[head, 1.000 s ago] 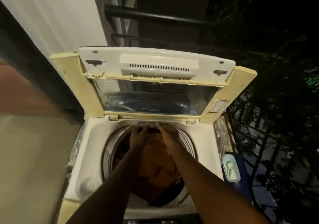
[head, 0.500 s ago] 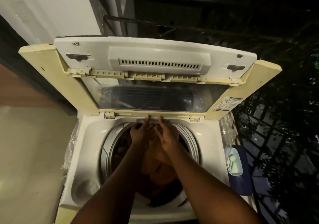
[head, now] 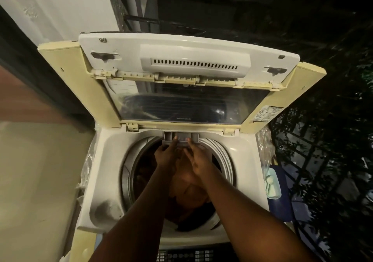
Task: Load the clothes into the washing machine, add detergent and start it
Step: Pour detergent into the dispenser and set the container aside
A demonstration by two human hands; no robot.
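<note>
A top-loading washing machine [head: 105,160] stands with its folding lid [head: 181,59] raised. Brown and dark clothes [head: 191,197] lie in the drum. At the back rim of the opening a small grey detergent drawer [head: 181,137] is pulled partly out. My left hand [head: 167,154] grips the drawer's left front, fingers curled under it. My right hand [head: 196,158] rests its fingertips on the drawer's right front. Both forearms reach over the drum.
A blue container with a pale green lid and scoop [head: 273,183] sits on the right of the machine. The control panel [head: 185,254] runs along the near edge. A white wall [head: 60,9] is to the left, with dark railings and foliage behind and to the right.
The grey detergent drawer has slid out from under the lid hinge; both hands were at its closed front before. The camera has moved closer.
</note>
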